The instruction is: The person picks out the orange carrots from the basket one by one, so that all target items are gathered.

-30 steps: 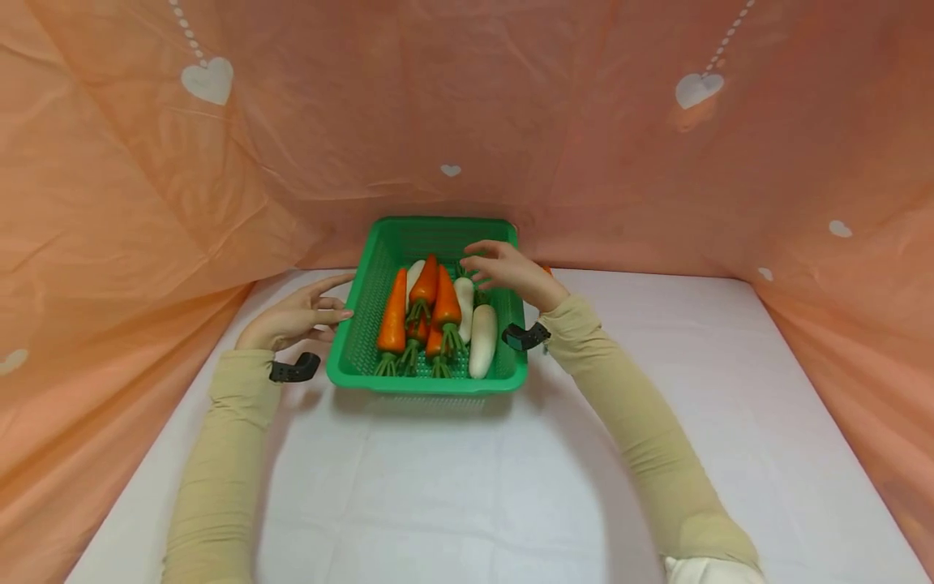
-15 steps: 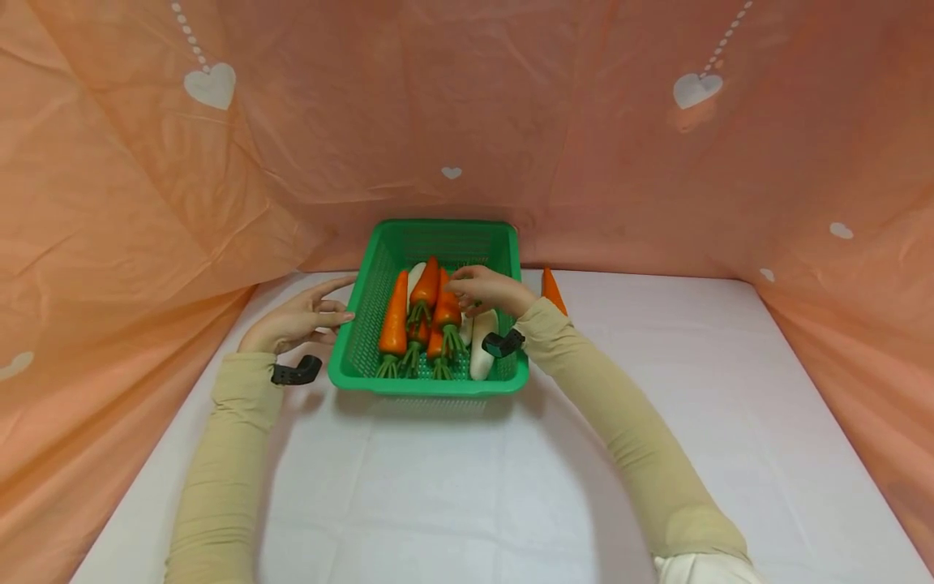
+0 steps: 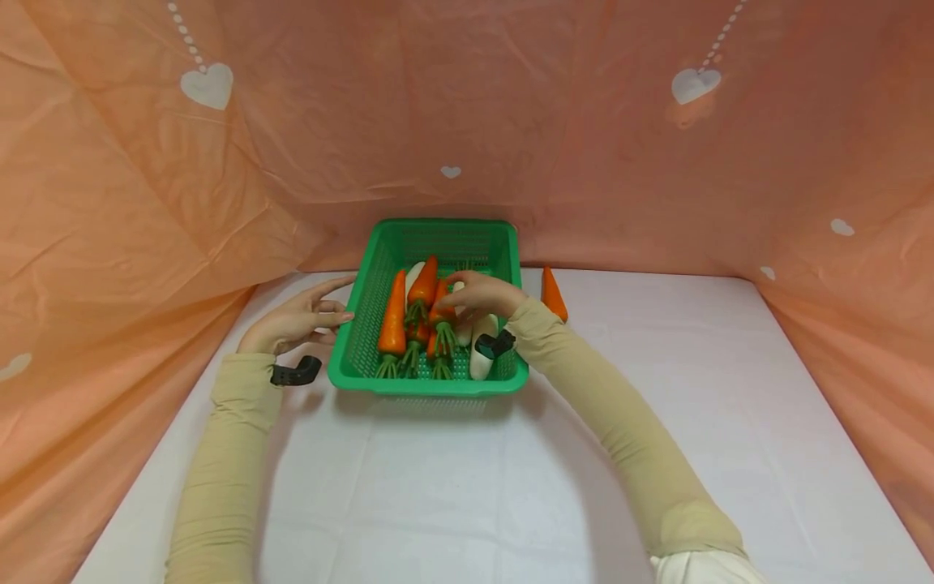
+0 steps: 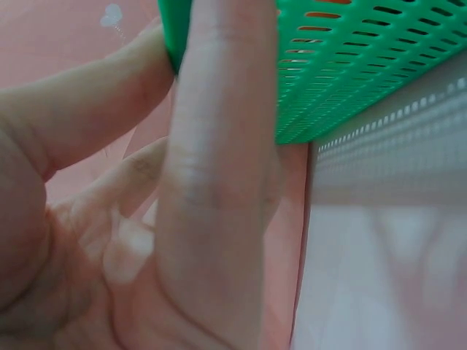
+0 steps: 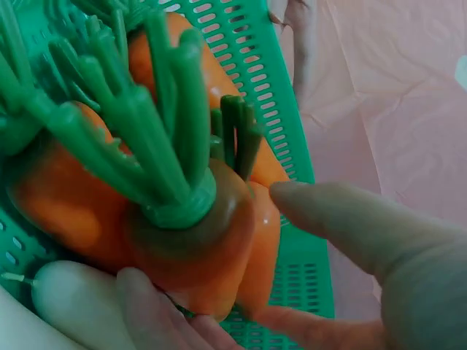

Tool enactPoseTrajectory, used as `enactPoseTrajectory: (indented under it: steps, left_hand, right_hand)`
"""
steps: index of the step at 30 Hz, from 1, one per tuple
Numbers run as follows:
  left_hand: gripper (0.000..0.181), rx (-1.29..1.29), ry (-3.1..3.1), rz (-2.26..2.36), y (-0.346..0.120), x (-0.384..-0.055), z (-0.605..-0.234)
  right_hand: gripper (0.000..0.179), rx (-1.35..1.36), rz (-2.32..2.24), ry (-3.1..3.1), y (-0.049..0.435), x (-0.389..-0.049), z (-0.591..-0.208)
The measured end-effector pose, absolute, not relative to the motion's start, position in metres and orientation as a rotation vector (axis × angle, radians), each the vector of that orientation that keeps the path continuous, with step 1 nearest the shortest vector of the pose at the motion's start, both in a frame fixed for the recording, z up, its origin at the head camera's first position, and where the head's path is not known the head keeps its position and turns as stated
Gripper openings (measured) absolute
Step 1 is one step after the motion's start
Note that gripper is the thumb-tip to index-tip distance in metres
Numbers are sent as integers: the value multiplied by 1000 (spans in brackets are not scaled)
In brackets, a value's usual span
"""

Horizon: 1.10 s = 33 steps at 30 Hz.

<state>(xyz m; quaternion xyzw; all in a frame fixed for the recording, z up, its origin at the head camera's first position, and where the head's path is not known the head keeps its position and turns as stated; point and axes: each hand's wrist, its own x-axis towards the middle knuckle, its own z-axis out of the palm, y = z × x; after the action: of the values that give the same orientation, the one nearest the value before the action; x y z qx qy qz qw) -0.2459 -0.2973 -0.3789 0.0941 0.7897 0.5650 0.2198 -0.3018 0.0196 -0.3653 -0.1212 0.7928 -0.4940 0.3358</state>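
Observation:
A green plastic basket (image 3: 423, 386) holds several orange carrots with green stems, such as the carrot (image 3: 392, 324) on its left side. Several white radishes (image 3: 479, 367) lie among them. My left hand (image 3: 290, 318) pinches the basket's left rim; the left wrist view has the thumb (image 4: 109, 102) against the green edge. Inside the basket, my right hand (image 3: 487, 294) grips an upper carrot (image 5: 197, 255), fingers on one side and thumb on the other. That carrot's stems point toward the camera in the right wrist view. The hand covers part of the radishes.
One carrot (image 3: 553, 294) lies on the white tablecloth (image 3: 423, 487), right of the basket. An orange sheet with white hearts (image 3: 467, 122) hangs behind and along both sides. The basket's back stands close to that sheet.
My right hand has moved left and down onto the upper carrot, which has shifted slightly. The carrot on the table has come into fuller view. My left hand stays on the rim.

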Motion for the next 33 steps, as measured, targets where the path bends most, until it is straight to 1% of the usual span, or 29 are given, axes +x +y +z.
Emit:
enactPoseTrajectory:
  steps: [10,13,17,21,25,33]
  left_hand:
    - [76,252,2154,1605,-296,-246,-379]
    - [75,266,2156,1608,-297,-246,-380]
    - [75,285,2160,1607,-297,-245,-379]
    - [76,285,2165,1595,-297,-244,-379]
    - [75,281,2171,1577,-297,-244,-380]
    - [73,295,2148,1587,-298,-245,-378]
  right_hand:
    - [73,-330,-1204,2146,13,-299,-363]
    - [74,-383,-1103,2253,12,-299,-364]
    - [67,-464,-994,2367,10,-299,-365]
    - [63,-475,-1020,2358,9,-297,-365]
    - [72,-453,-1020,2350,9,-298,-364]
    - [74,-307,-1230,2103,20,-300,-358]
